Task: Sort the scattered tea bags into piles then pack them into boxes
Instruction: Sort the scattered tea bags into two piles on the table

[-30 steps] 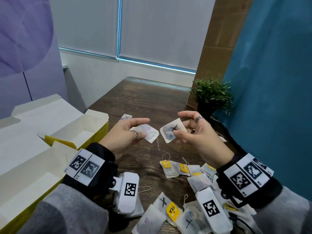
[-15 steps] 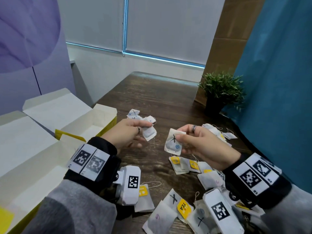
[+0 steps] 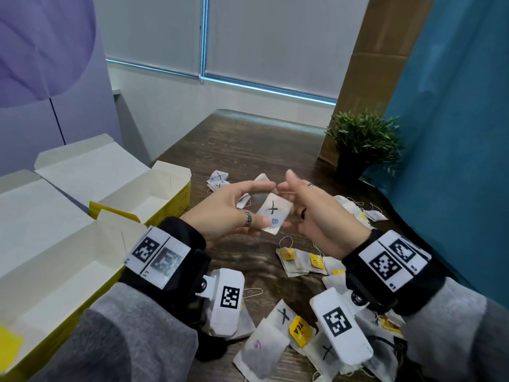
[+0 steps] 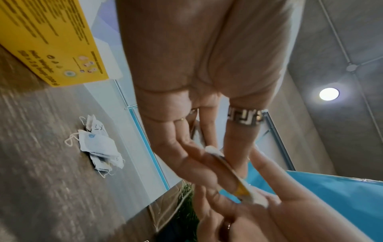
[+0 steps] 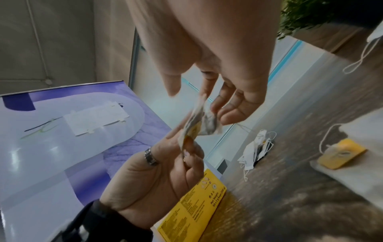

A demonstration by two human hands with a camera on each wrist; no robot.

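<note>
White paper tea bag marked w/ a black X and blue 8 [image 3: 272, 215] now sits in my left hand [image 3: 234, 209], thumb and fingers pinching it above the dark wood table [image 3: 248, 139]; half a sec ago my right hand [image 3: 316, 213] held it. That hand is released now, fingers relaxed beside the bag. Hand-off done, so I judge it's bound for the X-marked pile [image 3: 218, 180] near the open yellow cardboard box [image 3: 165, 188]. Bag's long axis tilts, top corner pointing up-right, away from me

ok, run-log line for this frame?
left hand: pinches X-marked tea bag | right hand: open, beside bag | boxes: open
</note>
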